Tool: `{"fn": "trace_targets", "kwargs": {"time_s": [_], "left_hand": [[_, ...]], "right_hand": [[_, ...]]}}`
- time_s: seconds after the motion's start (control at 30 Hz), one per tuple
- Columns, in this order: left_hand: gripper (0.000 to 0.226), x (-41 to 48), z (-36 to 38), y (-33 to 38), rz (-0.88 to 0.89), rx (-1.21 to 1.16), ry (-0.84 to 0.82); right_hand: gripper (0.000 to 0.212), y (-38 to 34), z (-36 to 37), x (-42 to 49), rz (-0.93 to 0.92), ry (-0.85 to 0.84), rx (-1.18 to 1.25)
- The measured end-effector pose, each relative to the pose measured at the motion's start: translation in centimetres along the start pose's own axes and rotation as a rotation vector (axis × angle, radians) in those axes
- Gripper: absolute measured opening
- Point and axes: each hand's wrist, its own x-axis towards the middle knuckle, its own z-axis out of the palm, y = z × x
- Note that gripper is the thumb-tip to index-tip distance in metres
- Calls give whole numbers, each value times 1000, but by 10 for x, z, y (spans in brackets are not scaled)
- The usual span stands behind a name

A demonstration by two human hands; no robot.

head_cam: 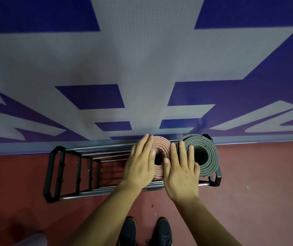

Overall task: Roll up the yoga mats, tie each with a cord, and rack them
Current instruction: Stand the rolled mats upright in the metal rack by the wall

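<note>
The pink mat is rolled into a tight spiral and stands on end in the rack, in the slot second from the right end. Just beside it, in the end slot, the grey mat stands the same way, also rolled; the two rolls look close enough to touch, though the hands cover the gap between them.

Our left hand lies flat on the top of the pink roll, its fingers straight and released, gripping nothing. Our right hand is flat too: its thumb lies on the pink roll, and its straight fingers reach across to the near edge of the grey one. We judge this as pressing the pink mat down to seat it in its slot.

So rolling and racking look done for these two mats. We cannot tell about the cords, since only the top ends of the rolls show and no tie is visible there. The slots to the left of the pink roll show only dividers and bars, and we see no other mat in view, so whether more remain is unknown.

The rack stands on the red floor against the blue and grey wall, with our shoes below.
</note>
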Motion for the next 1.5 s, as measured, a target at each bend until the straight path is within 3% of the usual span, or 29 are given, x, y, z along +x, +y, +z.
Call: {"fn": "trace_targets", "kwargs": {"time_s": [0.47, 0.93, 1.27, 1.5], "left_hand": [[72, -2, -9, 2, 21, 204, -50], [62, -25, -24, -9, 59, 297, 43], [64, -70, -65, -16, 0, 279, 118], [57, -133, -102, -60, -55, 300, 222]], "right_hand": [[60, 0, -9, 5, 3, -104, 52], [67, -11, -33, 6, -77, -174, 17], [66, -53, -48, -15, -238, -209, 60], [69, -114, -53, -59, -339, -244, 115]]}}
